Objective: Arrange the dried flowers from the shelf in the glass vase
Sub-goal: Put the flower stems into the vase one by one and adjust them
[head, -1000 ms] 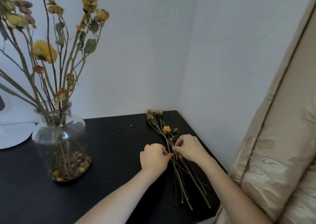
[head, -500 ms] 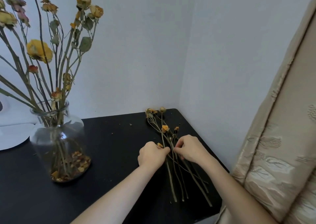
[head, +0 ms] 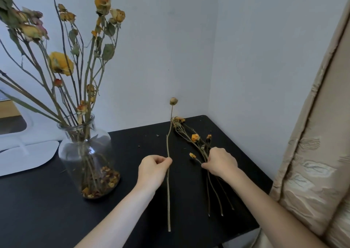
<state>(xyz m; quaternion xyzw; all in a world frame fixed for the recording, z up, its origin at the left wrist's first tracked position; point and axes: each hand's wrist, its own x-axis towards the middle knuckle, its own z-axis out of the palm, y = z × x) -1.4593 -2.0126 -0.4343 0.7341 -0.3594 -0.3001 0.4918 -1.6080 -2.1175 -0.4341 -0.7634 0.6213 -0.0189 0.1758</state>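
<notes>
A clear glass vase (head: 86, 153) stands at the left of the black shelf top (head: 132, 200), holding several tall dried yellow flowers, with loose petals at its bottom. My left hand (head: 154, 169) pinches one long dried stem (head: 168, 181) near its middle and holds it upright, its small bud up against the wall. A bundle of dried flowers (head: 197, 143) lies on the shelf top toward the right corner. My right hand (head: 220, 161) rests on that bundle, fingers curled around its stems.
White walls meet in a corner behind the shelf top. A beige patterned curtain (head: 312, 153) hangs close on the right. A white flat object (head: 24, 157) lies at the far left behind the vase. Small dried crumbs dot the black surface.
My left hand has pulled a single stem out of the bundle, moved it left and raised it upright. My right hand stays on the remaining stems.
</notes>
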